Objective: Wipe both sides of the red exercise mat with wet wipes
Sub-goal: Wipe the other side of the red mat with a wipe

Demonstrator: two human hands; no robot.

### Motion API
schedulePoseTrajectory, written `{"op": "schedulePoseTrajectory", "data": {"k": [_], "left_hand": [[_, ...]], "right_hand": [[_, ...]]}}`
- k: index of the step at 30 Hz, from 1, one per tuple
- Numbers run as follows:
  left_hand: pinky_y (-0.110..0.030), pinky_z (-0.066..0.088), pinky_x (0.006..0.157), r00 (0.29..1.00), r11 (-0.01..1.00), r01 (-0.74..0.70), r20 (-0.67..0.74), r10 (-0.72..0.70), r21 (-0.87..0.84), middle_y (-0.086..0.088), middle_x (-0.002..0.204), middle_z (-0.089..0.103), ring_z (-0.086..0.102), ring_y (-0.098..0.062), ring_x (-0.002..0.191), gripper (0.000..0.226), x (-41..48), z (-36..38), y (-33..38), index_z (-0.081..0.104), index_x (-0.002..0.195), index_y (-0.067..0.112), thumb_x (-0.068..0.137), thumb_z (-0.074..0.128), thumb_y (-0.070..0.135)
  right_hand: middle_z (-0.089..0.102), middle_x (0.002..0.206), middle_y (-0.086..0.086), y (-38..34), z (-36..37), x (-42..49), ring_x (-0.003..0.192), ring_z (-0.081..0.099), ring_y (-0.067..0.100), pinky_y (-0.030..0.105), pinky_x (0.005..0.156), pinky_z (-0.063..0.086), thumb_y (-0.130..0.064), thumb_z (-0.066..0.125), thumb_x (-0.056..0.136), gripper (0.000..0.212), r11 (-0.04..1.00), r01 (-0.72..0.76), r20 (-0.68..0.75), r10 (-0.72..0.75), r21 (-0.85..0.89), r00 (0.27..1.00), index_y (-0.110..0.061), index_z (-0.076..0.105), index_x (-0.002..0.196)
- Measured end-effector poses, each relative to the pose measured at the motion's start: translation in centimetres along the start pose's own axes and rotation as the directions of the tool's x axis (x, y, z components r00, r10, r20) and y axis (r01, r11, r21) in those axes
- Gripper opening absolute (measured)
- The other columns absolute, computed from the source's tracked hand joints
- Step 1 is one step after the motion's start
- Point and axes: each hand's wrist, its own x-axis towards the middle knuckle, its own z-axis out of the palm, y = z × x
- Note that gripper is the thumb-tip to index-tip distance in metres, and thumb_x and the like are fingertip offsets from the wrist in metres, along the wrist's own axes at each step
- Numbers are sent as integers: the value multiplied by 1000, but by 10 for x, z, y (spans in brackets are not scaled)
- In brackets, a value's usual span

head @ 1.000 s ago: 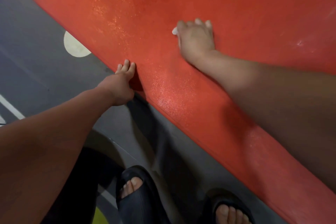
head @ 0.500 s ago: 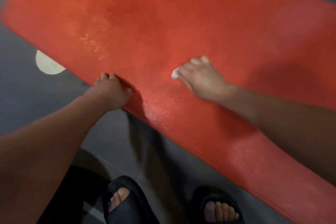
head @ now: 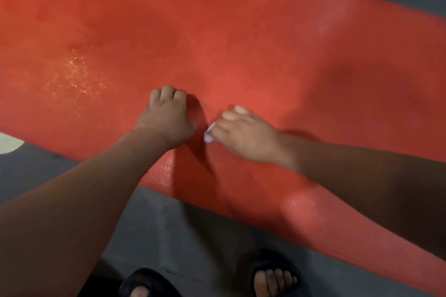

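The red exercise mat (head: 241,31) lies flat on the floor and fills most of the view, with wet glistening patches at the left and along its near edge. My left hand (head: 166,116) rests on the mat near its near edge, fingertips down on the surface, holding nothing. Just to its right, my right hand (head: 243,132) presses a small white wet wipe (head: 208,134) against the mat; only a corner of the wipe shows past the fingers. The two hands are almost touching.
Dark grey floor (head: 169,224) with pale round spots (head: 8,142) surrounds the mat. My feet in black sandals (head: 275,272) stand on the floor just short of the mat's near edge.
My left hand moved from the mat's near edge onto its surface. My right hand slid the wipe toward me and leftward, up beside the left hand. The view shifted right along the mat.
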Motion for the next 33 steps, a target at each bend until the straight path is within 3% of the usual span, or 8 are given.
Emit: {"op": "schedulePoseTrajectory", "data": {"k": [3,6,8,14,19,26,28,33], "left_hand": [[-50,37,110,998,999,-48,-50,48,-8,-11,138,40,33,-37,127,57,15,-1,10,49,136,12,84,61,32],[-52,40,106,979,992,-115,-177,105,-44,-13,136,44,37,-39,122,54,30,-1,17,53,132,10,82,57,30],[-52,41,102,962,985,-156,-235,135,-72,-14,133,46,40,-39,117,54,36,0,23,55,128,9,79,53,32],[-53,36,110,977,990,-122,-187,107,-68,-11,141,41,35,-39,124,61,46,7,41,50,131,12,80,57,44],[-58,29,115,999,999,-49,-3,49,-24,-9,153,26,25,-37,137,103,41,-4,53,36,143,16,63,50,81],[-66,18,119,967,992,-39,256,6,124,-3,167,-17,-14,-33,154,131,43,-10,59,-3,160,17,70,69,79],[-67,22,117,971,989,-33,240,-3,144,-6,166,-14,-9,-36,154,132,45,-7,62,0,159,14,69,71,78],[-69,30,112,983,974,-5,179,-36,225,-9,165,-7,-1,-37,152,125,48,1,69,6,154,13,69,75,73]], "right_hand": [[69,94,-4,67,-3,5,89,59,27,40,78,38,-27,53,96,16,938,-309,-117,293,-154,949,-29,64,108],[70,95,8,124,-21,2,92,59,35,43,80,39,-33,42,100,24,663,-739,-241,703,-119,669,-21,63,104],[69,89,11,122,-23,7,87,60,36,43,77,40,-29,48,97,19,597,-799,-263,760,-78,594,-16,62,99],[62,90,-5,24,-12,-22,86,53,24,40,76,38,-20,64,91,17,942,-334,-29,335,34,942,-26,63,107],[62,93,-9,63,-27,-38,89,53,21,38,77,38,-24,62,92,16,965,-263,36,263,-24,964,-30,63,107],[67,88,14,142,-42,-55,86,59,36,44,75,41,-29,44,97,22,493,-867,-222,839,-73,496,-14,61,99],[67,86,11,110,-33,-44,83,59,34,42,73,40,-28,49,97,18,549,-836,-188,820,-11,541,-17,63,100],[60,93,-6,23,-23,-67,86,52,21,38,77,34,-25,50,98,17,886,-462,-22,463,51,886,-27,61,111]]}}
